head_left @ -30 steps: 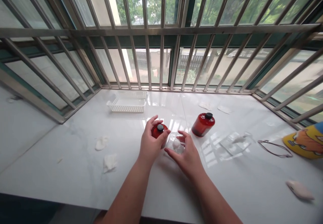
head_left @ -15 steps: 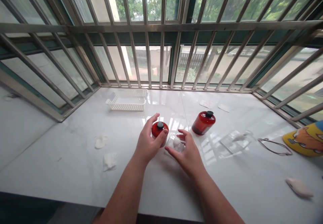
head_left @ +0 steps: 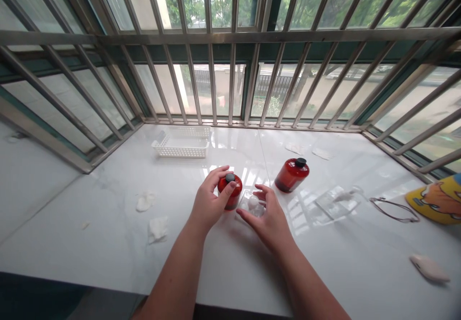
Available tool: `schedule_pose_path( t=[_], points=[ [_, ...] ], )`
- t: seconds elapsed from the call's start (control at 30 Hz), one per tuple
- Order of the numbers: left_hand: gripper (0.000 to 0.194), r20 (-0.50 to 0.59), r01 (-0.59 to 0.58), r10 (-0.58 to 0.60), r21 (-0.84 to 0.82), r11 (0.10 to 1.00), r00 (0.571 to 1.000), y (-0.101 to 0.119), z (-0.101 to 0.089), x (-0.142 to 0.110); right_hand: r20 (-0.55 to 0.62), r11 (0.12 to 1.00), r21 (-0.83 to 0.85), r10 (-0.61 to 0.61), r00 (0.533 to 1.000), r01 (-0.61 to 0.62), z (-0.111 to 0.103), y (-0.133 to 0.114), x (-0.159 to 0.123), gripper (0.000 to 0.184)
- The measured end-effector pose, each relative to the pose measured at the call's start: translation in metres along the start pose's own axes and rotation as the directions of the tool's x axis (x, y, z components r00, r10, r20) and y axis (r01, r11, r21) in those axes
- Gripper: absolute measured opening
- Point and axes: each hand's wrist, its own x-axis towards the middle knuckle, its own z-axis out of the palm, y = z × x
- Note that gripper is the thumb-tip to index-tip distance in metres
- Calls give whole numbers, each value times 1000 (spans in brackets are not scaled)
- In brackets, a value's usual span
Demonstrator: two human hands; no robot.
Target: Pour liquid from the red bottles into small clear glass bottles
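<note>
My left hand [head_left: 208, 200] is wrapped round a small red bottle with a black cap [head_left: 230, 190] that stands on the white marble sill [head_left: 108, 224]. Just right of it, my right hand [head_left: 268, 214] grips a small clear plastic container [head_left: 252, 203] with something white inside, fingers curled round its sides. The bottle and the container stand close together. A second red bottle with a black cap [head_left: 292, 174] stands farther right, apart from both hands.
A white slotted basket [head_left: 183, 143] sits at the back near the window bars [head_left: 230, 84]. Crumpled white pads [head_left: 157, 228] lie on the left, another [head_left: 429, 267] at the right. A clear lid or tray [head_left: 336, 202], a wire loop [head_left: 394, 209] and a yellow printed item [head_left: 435, 200] lie at the right.
My left hand has closed more tightly round the red bottle, thumb now against its cap side. My right hand stays on the clear container.
</note>
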Motion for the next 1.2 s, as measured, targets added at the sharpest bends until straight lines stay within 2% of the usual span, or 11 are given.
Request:
schedule_pose_path(
  t=[0.1,0.37,0.53,0.73,0.83,0.97,1.07,1.13,1.2],
  points=[
    [25,-24,0,0,-10,1000,1000,1,2,0,2,1000,1,3,1000,-3,0,1,0,85],
    [32,-136,90,-109,-142,986,985,1,8,-1,-7,1000,-2,-15,1000,15,0,2,0,84],
    [29,-158,67,-101,-212,975,982,3,10,0,-7,1000,-12,-14,1000,14,0,2,0,83],
    [33,-272,9,-55,-167,986,961,17,16,-1,-5,1000,-14,-9,1000,9,0,1,0,83],
    [32,-299,-13,-47,-194,981,953,22,18,1,-6,1000,-17,-7,1000,7,0,1,0,82],
    [32,-341,-85,-1,-239,967,940,28,8,5,-2,1000,-17,-3,1000,3,-1,0,1,82],
    [33,-391,-58,12,-104,993,920,31,-14,8,8,1000,-14,0,1000,0,-2,-2,1,81],
    [33,-402,69,-28,89,994,915,29,-33,8,11,1000,-15,7,1000,-6,-2,-3,1,81],
    [30,-393,231,-97,308,923,914,22,-53,9,10,1000,-16,19,1000,-19,-2,-4,0,80]
  ],
)
